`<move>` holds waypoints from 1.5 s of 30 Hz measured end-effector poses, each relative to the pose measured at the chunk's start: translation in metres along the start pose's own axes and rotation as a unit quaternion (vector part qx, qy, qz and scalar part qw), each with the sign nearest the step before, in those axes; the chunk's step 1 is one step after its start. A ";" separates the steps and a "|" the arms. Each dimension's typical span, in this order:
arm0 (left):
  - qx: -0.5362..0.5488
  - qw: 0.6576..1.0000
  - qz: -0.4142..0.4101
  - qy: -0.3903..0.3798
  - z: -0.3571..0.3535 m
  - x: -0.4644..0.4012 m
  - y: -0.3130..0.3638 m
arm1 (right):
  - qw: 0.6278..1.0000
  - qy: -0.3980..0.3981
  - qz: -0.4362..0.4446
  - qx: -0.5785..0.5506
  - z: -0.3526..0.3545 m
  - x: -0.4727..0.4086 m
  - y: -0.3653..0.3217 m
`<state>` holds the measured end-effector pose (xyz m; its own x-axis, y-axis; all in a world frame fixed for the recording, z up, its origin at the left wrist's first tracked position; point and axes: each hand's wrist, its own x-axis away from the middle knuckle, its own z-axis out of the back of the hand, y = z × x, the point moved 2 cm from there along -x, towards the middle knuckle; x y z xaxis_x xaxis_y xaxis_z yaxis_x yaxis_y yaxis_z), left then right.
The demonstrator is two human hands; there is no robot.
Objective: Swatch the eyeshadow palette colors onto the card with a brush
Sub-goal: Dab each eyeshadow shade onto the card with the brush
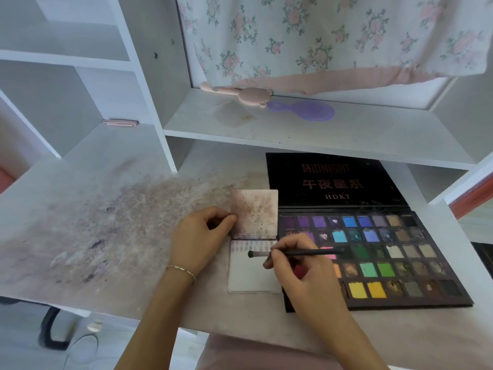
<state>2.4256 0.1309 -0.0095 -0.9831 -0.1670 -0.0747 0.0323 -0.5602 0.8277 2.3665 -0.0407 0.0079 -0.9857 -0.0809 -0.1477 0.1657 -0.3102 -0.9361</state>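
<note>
Head cam looking down at a pretty messy desk (80,231), so going from closest to farthest. Right hand (301,273) comes in from about 6 o'clock, fingers curled tight around a thin black brush (293,253), pinching it mid-handle. The brush lies nearly flat, bristle end pointing to 9 o'clock and sitting over the white card (253,273); can't tell if the bristles actually touch it. That card lies flat on the desk and has a row of faint purple stripes along its top edge, rest of it blank.

Left hand (202,236), wearing a thin bracelet (181,271), is at 9 o'clock of the card. Its thumb and fingertips pinch the left edge of a second, dusty card (254,212) that sits just at 12 o'clock of the white one, edges touching.

Eyeshadow palette (373,252) is open right at 3 o'clock of the cards, loads of pans: purples, blues, greens, yellows, browns. Its black lid (333,180) lies back toward 12 o'clock with MIDNIGHT and HDKT printed on it.

Desk surface toward 9 o'clock is smeared with purple-grey powder.

Farther back at 12 o'clock, a white shelf (293,129) holds a pink brush (240,93) and a purple hairbrush (306,110), with floral cloth (320,36) hanging behind.
</note>
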 end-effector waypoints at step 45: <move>-0.026 0.999 -0.041 -0.006 0.002 0.003 -0.003 | 0.995 -0.083 0.014 0.053 -0.022 -0.012 0.001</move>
<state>2.4218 0.1334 -0.0110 -0.9849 -0.1085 -0.1347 -0.0403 -0.6133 0.7888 2.3779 -0.0190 0.0013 -0.9638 -0.2428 -0.1104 0.2038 -0.4034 -0.8920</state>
